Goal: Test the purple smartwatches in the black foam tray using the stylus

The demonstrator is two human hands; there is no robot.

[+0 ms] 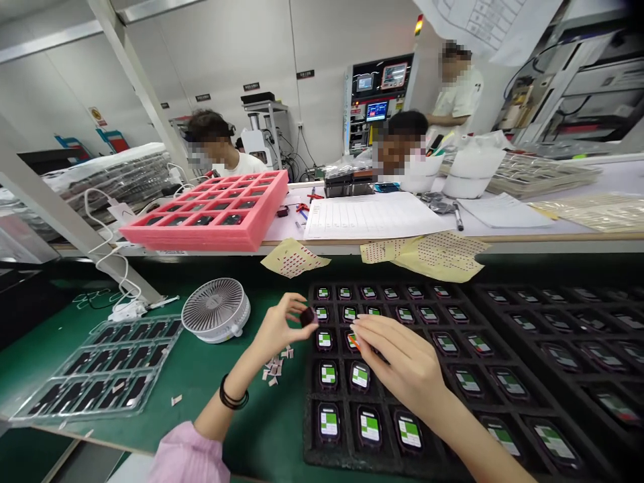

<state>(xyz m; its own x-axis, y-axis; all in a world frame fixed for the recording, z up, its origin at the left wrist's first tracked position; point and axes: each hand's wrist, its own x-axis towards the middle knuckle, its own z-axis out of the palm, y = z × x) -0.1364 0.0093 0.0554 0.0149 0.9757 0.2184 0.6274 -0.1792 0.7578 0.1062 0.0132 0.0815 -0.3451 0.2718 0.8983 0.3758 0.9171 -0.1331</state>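
My left hand (280,327) pinches a small dark smartwatch body (308,317) between thumb and fingers, above the left edge of a black foam tray (332,457). Over the middle of that tray is my right hand (402,359), its fingers closed on a thin orange tool (354,343); the tool's far end is hard to make out. Square watch bodies with green and white screens, such as one watch (329,422), fill rows of pockets in the tray. My right hand and forearm cover some pockets. Small pale tabs (274,369) lie scattered below my left hand.
A round grey fan (215,310) and a clear plastic tray (65,372) of dark parts stand left on the green bench. Another black tray (508,335) is at right. A pink foam tray (201,235) and papers (372,215) lie on the shelf; several people are beyond it.
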